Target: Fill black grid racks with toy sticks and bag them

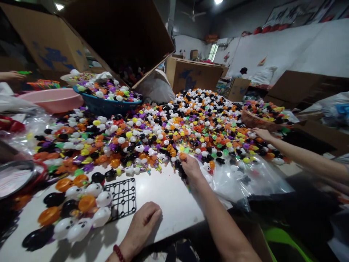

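My right hand (192, 169) reaches to the front edge of a large heap of small plastic stick toys (163, 127). Its fingers are closed round an orange-topped stick toy (183, 156), and the palm side is hidden. Resting on the white table (155, 185), my left hand (144, 222) is curled shut, with nothing showing in it. Left of that hand is a black plastic grid (124, 198) with round holes. Orange, black and white ghost-faced toys (80, 229) stand close together over the grid's left side.
Behind the heap are a blue basin (109, 106) full of toys, a pink basin (51, 100) and a tipped cardboard box (117, 36). Clear plastic bags (245, 178) lie at right. Another person's hand (261, 134) touches the heap near a brown basin (256, 120).
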A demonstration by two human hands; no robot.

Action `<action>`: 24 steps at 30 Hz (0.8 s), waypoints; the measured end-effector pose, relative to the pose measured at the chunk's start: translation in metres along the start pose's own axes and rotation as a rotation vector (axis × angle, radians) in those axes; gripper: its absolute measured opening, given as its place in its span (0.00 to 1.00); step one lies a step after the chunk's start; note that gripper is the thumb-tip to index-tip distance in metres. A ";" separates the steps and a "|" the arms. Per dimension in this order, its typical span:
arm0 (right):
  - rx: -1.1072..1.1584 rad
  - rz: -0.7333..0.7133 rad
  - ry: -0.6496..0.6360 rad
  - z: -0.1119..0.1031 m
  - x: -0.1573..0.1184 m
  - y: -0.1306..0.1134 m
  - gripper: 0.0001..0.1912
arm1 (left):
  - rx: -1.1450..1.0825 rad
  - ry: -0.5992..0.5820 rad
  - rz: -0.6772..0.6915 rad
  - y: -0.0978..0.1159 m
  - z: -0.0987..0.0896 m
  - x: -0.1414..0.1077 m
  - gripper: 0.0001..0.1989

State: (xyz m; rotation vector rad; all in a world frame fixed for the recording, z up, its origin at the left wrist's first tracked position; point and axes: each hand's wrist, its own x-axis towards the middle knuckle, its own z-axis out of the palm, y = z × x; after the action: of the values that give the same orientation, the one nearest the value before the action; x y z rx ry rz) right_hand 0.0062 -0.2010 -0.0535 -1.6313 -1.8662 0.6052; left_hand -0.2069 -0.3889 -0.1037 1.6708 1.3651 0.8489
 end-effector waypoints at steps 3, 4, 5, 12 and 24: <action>-0.029 -0.055 0.024 0.004 0.009 -0.002 0.09 | -0.046 0.046 -0.034 0.000 0.000 0.001 0.20; 0.004 -0.085 0.012 0.007 0.009 -0.005 0.09 | -0.062 0.076 -0.055 -0.001 0.000 0.002 0.20; 0.049 -0.111 -0.004 0.011 0.009 -0.008 0.10 | -0.076 0.113 -0.079 -0.001 0.001 0.002 0.20; 0.121 -0.220 -0.064 0.035 0.024 -0.043 0.08 | -0.045 0.280 -0.162 -0.002 0.008 0.009 0.20; 0.012 -0.448 -0.015 0.062 0.062 -0.062 0.14 | -0.038 0.294 -0.121 -0.010 0.012 0.006 0.21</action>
State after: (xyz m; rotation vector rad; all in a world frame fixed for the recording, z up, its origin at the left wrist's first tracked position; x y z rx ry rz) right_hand -0.0864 -0.1469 -0.0492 -1.1437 -2.1400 0.4323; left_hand -0.1999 -0.3843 -0.1180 1.4587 1.6188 1.0731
